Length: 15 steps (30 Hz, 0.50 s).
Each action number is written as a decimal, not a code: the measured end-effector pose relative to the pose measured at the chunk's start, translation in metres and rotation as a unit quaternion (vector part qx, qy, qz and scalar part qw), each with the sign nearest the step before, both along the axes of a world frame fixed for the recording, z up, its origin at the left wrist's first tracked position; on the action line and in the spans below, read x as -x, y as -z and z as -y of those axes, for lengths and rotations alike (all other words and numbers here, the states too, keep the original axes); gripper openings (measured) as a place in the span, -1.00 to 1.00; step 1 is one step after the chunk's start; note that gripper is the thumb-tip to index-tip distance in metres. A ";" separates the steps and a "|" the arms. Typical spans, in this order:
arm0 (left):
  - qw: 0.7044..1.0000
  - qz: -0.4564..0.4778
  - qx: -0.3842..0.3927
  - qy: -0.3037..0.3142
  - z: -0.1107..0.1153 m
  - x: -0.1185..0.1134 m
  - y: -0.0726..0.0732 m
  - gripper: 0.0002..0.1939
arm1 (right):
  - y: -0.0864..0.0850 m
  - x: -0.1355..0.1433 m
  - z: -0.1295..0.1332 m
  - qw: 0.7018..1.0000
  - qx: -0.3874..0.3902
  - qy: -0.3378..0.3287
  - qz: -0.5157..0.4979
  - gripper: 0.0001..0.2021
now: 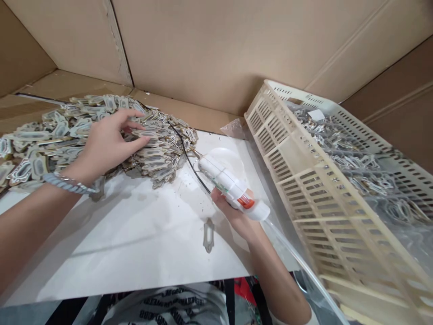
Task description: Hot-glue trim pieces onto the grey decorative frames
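Note:
My left hand (108,143) reaches into a large pile of small flat ornate pieces (67,135) at the back left of a white work board (142,234). Its fingers rest on one piece at the top of the pile. My right hand (233,212) grips a white glue gun (230,185) with an orange trigger, its nozzle pointing toward the pile. A clear glue stick (297,257) juts out of the gun's back. One single flat piece (209,234) lies alone on the board in front of my right hand.
A cream plastic crate (304,180) lined with clear film and holding several finished pieces stands tilted at the right. A black cord (189,158) runs across the board by the pile. Cardboard walls (203,45) close off the back and sides.

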<state>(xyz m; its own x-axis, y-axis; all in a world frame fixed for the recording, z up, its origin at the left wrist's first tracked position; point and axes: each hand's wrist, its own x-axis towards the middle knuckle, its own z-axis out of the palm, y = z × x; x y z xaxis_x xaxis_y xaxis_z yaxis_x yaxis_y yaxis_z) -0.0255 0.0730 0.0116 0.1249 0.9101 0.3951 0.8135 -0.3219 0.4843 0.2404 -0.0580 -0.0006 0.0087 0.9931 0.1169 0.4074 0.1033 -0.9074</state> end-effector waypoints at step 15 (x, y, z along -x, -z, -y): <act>0.885 -0.098 0.076 0.449 0.076 -0.059 0.005 -0.67 | 0.001 -0.003 0.000 0.997 -0.013 0.060 -0.038 -0.68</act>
<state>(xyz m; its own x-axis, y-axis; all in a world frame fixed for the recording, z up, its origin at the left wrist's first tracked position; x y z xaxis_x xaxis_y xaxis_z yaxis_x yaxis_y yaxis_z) 0.0337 -0.0030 0.0066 0.8776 0.4493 0.1671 0.3353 -0.8244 0.4559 0.2430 -0.0581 -0.0015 0.1368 0.9811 0.1371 0.3482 0.0819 -0.9338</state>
